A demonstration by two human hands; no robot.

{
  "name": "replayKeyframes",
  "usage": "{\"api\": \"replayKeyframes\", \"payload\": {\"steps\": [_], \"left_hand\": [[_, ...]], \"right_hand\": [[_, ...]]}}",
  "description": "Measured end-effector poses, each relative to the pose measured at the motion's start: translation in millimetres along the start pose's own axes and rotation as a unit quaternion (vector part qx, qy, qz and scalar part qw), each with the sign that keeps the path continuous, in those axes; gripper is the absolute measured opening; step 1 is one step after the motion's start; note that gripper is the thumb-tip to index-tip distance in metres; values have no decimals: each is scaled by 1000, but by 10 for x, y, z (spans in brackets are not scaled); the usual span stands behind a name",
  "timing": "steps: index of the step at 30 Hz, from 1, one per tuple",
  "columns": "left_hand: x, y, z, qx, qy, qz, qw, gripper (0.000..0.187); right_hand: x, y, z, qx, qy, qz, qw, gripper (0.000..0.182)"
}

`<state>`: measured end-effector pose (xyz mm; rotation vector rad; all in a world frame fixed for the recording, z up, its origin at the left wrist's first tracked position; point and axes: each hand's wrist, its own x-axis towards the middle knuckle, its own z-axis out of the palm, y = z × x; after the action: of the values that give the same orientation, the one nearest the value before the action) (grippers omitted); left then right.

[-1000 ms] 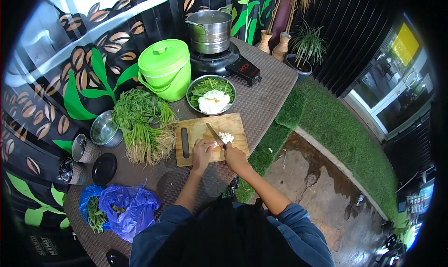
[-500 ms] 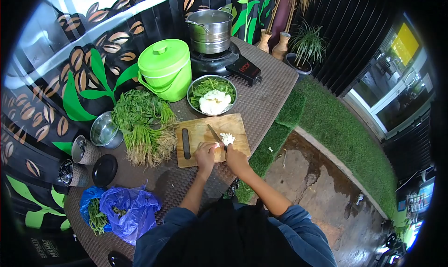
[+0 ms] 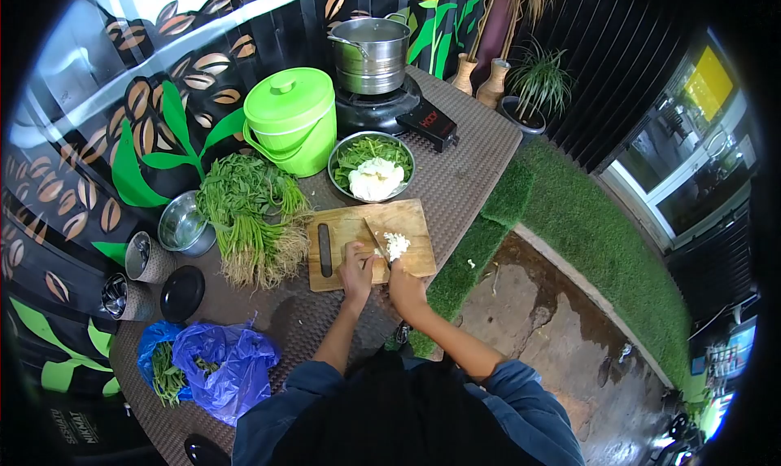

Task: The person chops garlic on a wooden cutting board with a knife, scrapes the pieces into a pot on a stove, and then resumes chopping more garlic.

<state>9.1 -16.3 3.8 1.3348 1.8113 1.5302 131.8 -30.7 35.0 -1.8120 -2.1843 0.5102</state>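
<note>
My right hand (image 3: 406, 292) is wrapped round the handle of a knife (image 3: 373, 235), whose blade points up and away over the wooden cutting board (image 3: 351, 224). Just right of the blade lies a small heap of chopped white pieces (image 3: 397, 245). On the board's near part, left of the knife, my left hand (image 3: 356, 274) has its fingers drawn together close to the blade. Whatever those fingers pinch is too small to name. Beyond the board stands a metal bowl (image 3: 332, 170) with cut green leaves (image 3: 366, 151) and a white mass (image 3: 377, 179).
Left of the board lies a bunch of rooted greens (image 3: 248, 214), beside a metal bowl (image 3: 186, 225). A lidded green bucket (image 3: 290, 122) and a pot (image 3: 371, 57) on a stove (image 3: 378, 108) stand behind. Purple plastic bags (image 3: 232, 364) sit near left, on the brown table (image 3: 464, 140).
The right hand and knife have shifted slightly, the handle coming a little toward me. The left fingers have lifted and drawn a bit away from the blade. The view has moved slightly.
</note>
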Motion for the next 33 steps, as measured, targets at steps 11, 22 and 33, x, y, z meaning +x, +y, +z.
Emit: {"api": "replayKeyframes", "payload": {"steps": [11,22,33], "left_hand": [[14,-26,-33,-31,-36,20,999,27],[39,-138,4,-25,-21,66,997,25],[35,-82,-26,-26,-40,61,997,22]], "right_hand": [[48,25,56,12,-20,-21,999,20],[56,-49,-135,28,-40,-24,999,21],[14,-57,50,-40,9,-30,999,13]]}}
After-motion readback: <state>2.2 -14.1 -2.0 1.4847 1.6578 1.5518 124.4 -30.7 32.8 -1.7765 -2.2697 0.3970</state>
